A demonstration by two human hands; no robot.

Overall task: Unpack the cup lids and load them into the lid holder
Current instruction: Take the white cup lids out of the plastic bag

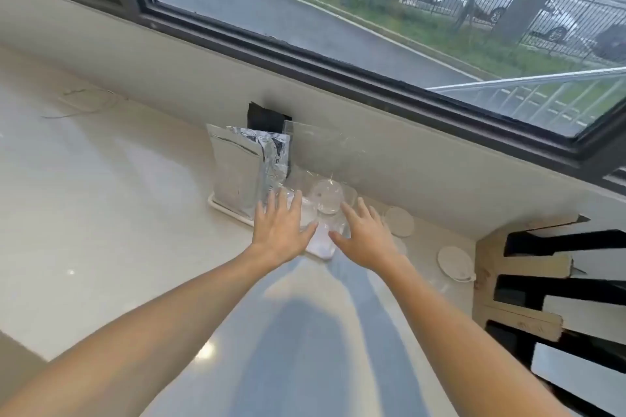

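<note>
Head: lid sleeve (321, 244) between fingers (291, 210)

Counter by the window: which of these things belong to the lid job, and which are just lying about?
Job:
clear plastic lid sleeve
left hand
right hand
loose white lids
wooden slotted holder

Lying about:
silver foil pouches
black packet
white tray

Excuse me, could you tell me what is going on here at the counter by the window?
A person is reaching with both hands for a clear plastic sleeve of cup lids lying on the counter. The left hand and right hand are spread open on either side of it. Two loose lids lie to the right, near a wooden rack. Silver pouches stand to the left.
</note>
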